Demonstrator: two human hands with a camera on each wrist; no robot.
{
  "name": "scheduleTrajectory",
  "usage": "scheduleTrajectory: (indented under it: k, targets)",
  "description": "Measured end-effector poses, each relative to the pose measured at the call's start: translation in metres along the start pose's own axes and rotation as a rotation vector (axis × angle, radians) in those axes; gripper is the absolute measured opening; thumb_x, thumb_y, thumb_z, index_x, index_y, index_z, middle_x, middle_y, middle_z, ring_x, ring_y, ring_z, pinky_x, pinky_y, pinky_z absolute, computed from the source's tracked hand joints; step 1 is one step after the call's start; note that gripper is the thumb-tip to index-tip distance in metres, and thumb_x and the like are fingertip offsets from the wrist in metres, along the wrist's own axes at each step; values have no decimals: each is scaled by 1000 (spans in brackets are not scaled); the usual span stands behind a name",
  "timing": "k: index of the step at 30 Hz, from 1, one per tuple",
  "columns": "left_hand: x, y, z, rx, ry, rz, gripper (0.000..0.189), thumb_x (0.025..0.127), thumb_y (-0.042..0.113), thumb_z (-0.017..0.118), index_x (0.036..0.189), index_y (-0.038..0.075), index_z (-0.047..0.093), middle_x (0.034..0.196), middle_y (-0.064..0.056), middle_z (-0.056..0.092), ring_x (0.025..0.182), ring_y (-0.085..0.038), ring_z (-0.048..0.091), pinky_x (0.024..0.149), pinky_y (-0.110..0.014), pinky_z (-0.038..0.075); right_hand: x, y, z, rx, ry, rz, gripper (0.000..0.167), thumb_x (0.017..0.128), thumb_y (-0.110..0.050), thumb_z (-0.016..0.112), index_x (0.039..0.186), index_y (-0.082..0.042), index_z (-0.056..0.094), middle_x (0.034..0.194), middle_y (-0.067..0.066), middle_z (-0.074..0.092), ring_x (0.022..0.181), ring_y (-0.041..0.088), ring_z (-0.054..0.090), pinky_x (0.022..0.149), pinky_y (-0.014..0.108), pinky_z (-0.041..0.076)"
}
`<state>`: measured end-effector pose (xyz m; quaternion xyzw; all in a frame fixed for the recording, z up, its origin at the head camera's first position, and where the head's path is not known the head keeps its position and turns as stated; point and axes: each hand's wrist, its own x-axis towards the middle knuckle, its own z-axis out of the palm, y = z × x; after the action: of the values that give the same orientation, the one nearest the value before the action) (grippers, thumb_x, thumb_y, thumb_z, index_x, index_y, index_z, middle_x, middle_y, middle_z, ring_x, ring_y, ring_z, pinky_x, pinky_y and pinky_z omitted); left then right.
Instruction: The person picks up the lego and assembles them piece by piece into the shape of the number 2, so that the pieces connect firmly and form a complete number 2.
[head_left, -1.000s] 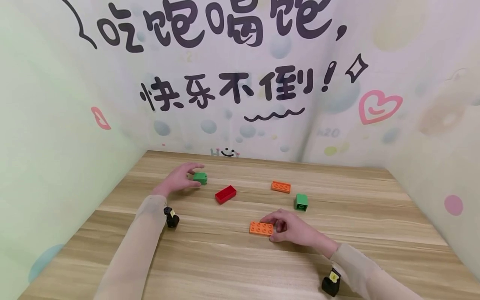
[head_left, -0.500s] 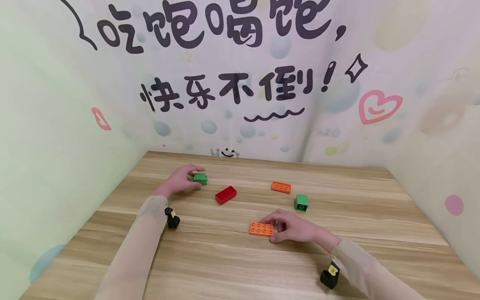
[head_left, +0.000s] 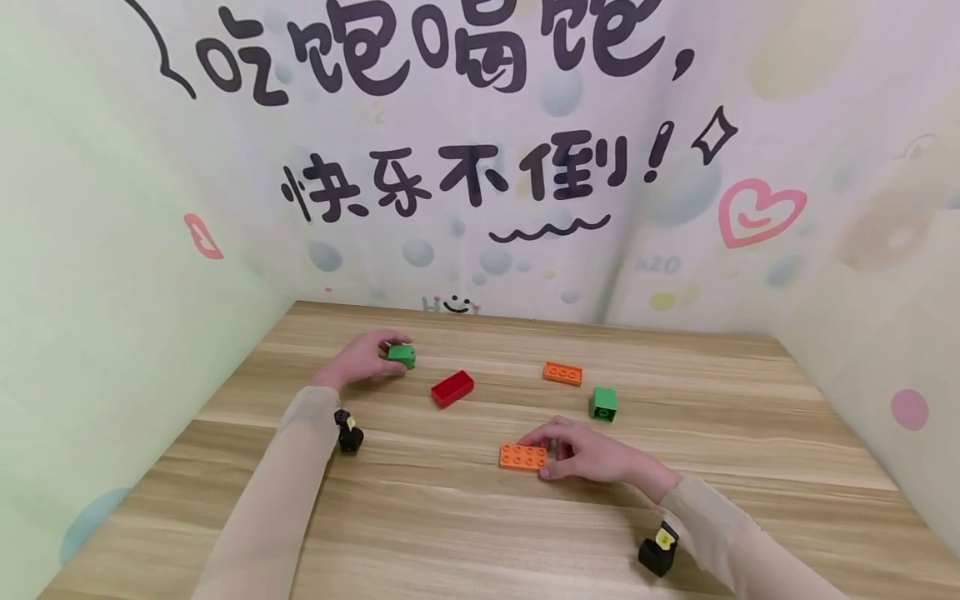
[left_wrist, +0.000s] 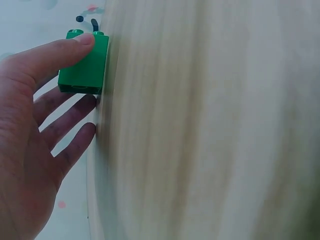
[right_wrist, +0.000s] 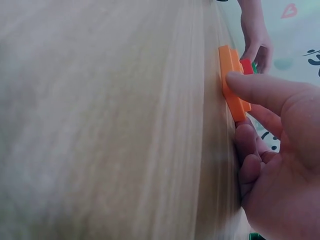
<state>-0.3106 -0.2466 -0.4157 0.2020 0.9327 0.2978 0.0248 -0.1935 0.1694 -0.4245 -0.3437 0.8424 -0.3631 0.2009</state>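
At the far left of the table my left hand [head_left: 362, 357] pinches a green toy brick [head_left: 402, 357] between thumb and fingers. In the left wrist view the thumb lies across the flat side of this green brick [left_wrist: 84, 65], its studs pointing away from the palm. Nearer the front, my right hand [head_left: 588, 451] pinches the right end of an orange brick [head_left: 522, 457], which lies flat with its studs up. From the right wrist, the thumb presses on the near side of the orange brick [right_wrist: 231, 82], while the lower fingers curl beside the tabletop.
Between the hands lies a red brick [head_left: 452, 388]. Another, upturned orange brick [head_left: 562, 373] is farther back, and a second green brick [head_left: 603, 404] lies behind the right hand. A printed cloth [head_left: 465, 267] hangs along the table's [head_left: 420, 533] back edge.
The left hand's fingers have closed slightly around the green brick. The right hand and the orange brick stay almost where they were.
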Motion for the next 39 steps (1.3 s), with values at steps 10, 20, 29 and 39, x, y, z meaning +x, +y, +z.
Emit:
scheduleTrajectory:
  k: [10,20,29,39]
  targets:
    - [3,0,2,-10,-7,-25,56,86,23,77,136,9,57,133,-18,60,114,-35,58,99,-52,47,-1,1,2,5,20,-20,47,90,-23,73,134,-16,59,117,9,54,79,9,45,68,20,39]
    - [6,-2,3,-9,-1,-13,47,87,23,76,129,8,62,126,-15,64,109,-34,60,96,-49,48,-1,2,4,29,38,-28,47,89,-21,73,134,-16,60,114,11,53,79,10,44,68,20,39]
    - [6,1,2,12,1,-10,43,88,22,74,127,9,64,126,-16,65,111,-36,60,97,-50,47,-2,0,5,42,40,-27,47,89,-20,74,133,-14,60,114,11,53,79,11,44,68,19,38]
    - [1,3,0,69,54,44,41,86,20,77,123,7,67,120,-15,67,108,-31,60,97,-51,48,-2,3,6,42,50,-28,46,88,-20,74,132,-14,61,114,11,54,79,10,45,68,19,39]
